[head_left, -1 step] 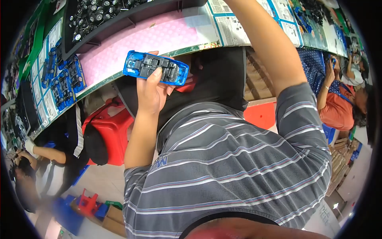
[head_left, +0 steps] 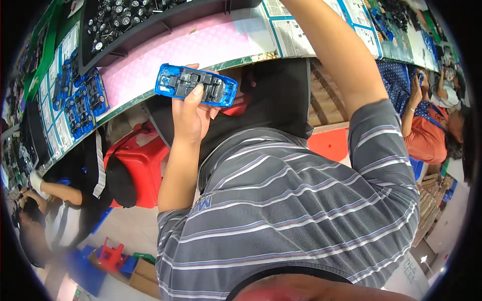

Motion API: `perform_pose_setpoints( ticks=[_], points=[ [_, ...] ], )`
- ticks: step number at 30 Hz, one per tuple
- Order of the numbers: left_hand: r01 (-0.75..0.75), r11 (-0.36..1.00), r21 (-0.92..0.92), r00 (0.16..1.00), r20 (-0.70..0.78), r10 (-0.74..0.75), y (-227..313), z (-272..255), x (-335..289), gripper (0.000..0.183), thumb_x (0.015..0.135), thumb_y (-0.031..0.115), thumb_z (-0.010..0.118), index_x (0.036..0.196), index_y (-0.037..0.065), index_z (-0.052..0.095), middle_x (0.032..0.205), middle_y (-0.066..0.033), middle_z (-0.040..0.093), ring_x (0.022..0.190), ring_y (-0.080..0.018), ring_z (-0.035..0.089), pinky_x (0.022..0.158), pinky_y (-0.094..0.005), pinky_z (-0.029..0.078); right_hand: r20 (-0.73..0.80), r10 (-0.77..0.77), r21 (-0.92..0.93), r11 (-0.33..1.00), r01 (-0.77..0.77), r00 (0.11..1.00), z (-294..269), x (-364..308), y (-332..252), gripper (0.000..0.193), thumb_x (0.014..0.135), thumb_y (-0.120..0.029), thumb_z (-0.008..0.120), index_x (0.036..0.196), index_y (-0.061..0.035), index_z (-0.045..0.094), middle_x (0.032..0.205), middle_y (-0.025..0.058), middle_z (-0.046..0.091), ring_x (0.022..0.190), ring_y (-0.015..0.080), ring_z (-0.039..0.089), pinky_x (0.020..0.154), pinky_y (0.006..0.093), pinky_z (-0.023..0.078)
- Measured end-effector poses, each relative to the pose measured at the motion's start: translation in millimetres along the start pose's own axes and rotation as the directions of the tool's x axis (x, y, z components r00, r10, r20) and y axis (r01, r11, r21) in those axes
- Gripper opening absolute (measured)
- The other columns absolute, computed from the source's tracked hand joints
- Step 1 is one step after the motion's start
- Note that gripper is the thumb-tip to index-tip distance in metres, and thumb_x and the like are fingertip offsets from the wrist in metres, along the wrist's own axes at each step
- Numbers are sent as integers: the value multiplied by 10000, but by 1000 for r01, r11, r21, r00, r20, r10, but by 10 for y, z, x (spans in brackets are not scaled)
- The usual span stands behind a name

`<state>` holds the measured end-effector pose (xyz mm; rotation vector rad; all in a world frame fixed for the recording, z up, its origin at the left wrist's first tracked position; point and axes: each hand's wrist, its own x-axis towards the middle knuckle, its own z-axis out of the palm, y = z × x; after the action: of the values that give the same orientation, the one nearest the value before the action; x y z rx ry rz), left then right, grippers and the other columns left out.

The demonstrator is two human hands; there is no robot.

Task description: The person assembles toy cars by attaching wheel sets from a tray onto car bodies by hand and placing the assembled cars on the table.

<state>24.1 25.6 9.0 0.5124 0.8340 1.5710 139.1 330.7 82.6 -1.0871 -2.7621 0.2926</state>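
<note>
While only one view exists, the head cam, it looks down over a grey striped t-shirt [head_left: 281,210] that fills the lower middle and blocks most of the body below.

Left hand [head_left: 193,113] is up in front of the chest, fingers wrapped round a blue toy car [head_left: 196,85], held belly-up w/ its dark chassis facing the cam. Thumb [head_left: 197,94] lies across the underside; other fingers sit behind the car and can't be seen. Car is just below the edge of the workbench [head_left: 201,42], near it but not touching.

Right arm [head_left: 341,60] goes up and out past the top edge, so the right hand is cut off; its grip can't be told.

Workbench has a pink mat w/ printed sheets along it. A black tray [head_left: 150,20] of small dark parts sits at the top, too small to make out. More blue toy cars [head_left: 83,98] lie in a row at left, bent by the lens.

Under the bench: a red plastic stool [head_left: 143,165], partly hidden by the left forearm. A second person in an orange top [head_left: 429,135] sits at right, near the rim. Another person [head_left: 55,200] at lower left is blurred.
</note>
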Motion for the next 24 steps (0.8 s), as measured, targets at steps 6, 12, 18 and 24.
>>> perform_pose_setpoints(
  ticks=[6, 12, 18, 24],
  points=[
    [-49, 999, 8, 998, -47, 50, 71, -96, -145, 525, 927, 205, 555, 1396, 33, 394, 1183, -196, 615, 844, -192, 663, 464, -249, 441, 138, 52, 14, 998, -55, 989, 302, 386, 55, 238, 644, -200, 847, 857, -107, 796, 846, 168, 733, 802, 325, 706, 760, 407, 555],
    [-44, 999, -5, 997, -58, 44, 70, -199, -204, 490, 948, 200, 544, 1393, 43, 413, 1189, -186, 625, 862, -187, 666, 474, -239, 434, -45, 25, 56, 998, -23, 999, 145, 161, -60, 158, 737, -211, 800, 799, -68, 778, 769, 192, 704, 746, 350, 688, 743, 416, 542],
    [-22, 1000, -18, 995, -93, 21, 61, -212, -177, 493, 947, 205, 576, 1392, 47, 434, 1165, -174, 639, 867, -186, 677, 484, -242, 450, -224, 114, 124, 988, -87, 968, -20, -34, -213, 196, 766, -194, 755, 740, -4, 717, 739, 206, 688, 692, 343, 677, 684, 415, 535],
    [-32, 999, -23, 985, -173, 27, 66, -182, -144, 491, 975, 152, 578, 1413, 24, 395, 989, -96, 630, 696, -169, 642, 492, -264, 443, -194, 218, 697, 717, -22, 957, 95, -1056, -699, 143, 809, -105, 741, 879, -3, 668, 821, 125, 694, 732, 214, 679, 679, 332, 533]
  ],
)
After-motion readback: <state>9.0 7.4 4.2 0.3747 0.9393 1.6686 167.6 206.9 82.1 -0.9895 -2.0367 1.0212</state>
